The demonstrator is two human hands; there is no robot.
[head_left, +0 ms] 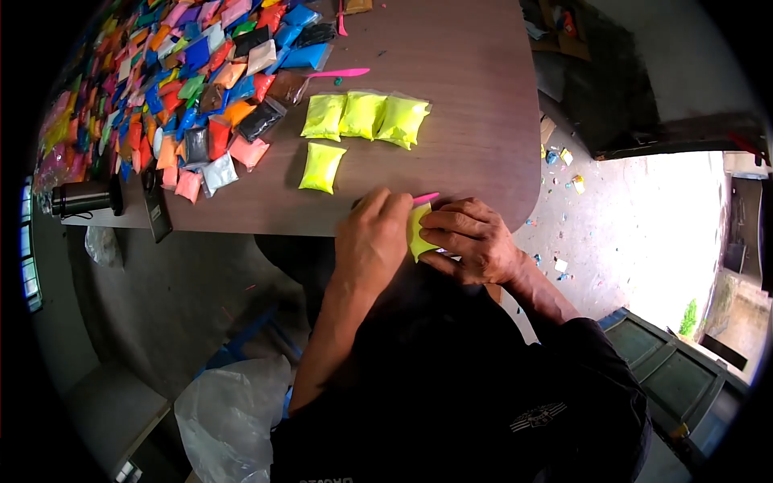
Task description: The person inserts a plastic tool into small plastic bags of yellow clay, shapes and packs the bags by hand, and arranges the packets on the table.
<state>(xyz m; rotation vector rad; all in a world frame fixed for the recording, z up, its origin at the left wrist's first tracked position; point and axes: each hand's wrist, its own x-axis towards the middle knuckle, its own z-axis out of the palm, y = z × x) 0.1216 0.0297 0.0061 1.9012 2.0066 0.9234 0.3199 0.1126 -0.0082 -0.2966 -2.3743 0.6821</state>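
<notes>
At the table's front edge, both hands are closed on a small neon-yellow packet. My left hand is curled against the packet's left side, its fingertips partly hidden. My right hand pinches it from the right, thumb below and fingers across the front. A pink plastic stick shows just above the packet, by the left fingers; whether it is held I cannot tell. Just beyond, a single yellow packet lies on the table, below a row of three more yellow packets.
A large heap of coloured packets covers the left of the brown table. A pink plastic knife lies behind the row. A black cylinder and a dark phone-like slab sit by the left front edge. Plastic bag below.
</notes>
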